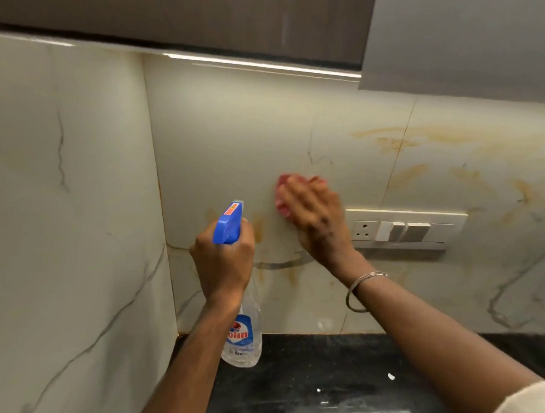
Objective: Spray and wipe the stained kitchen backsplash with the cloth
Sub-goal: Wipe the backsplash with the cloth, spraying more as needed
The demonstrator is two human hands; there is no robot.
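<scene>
Head view: right hand (312,217) lies flat, fingers together, pressing the pink cloth (282,181) against the backsplash (231,139), left of a switch panel (403,228). Left hand (223,258) grips the spray bottle (244,337) by its neck, nozzle toward the wall. Yellowish stains (396,140) streak it above the dark surface (319,376).

Cloth (284,179) mostly beneath right grip (312,214)

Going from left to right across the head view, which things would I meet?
side wall → spray bottle in the left hand → pink cloth under the right hand → switch panel → orange stain at far right
</scene>
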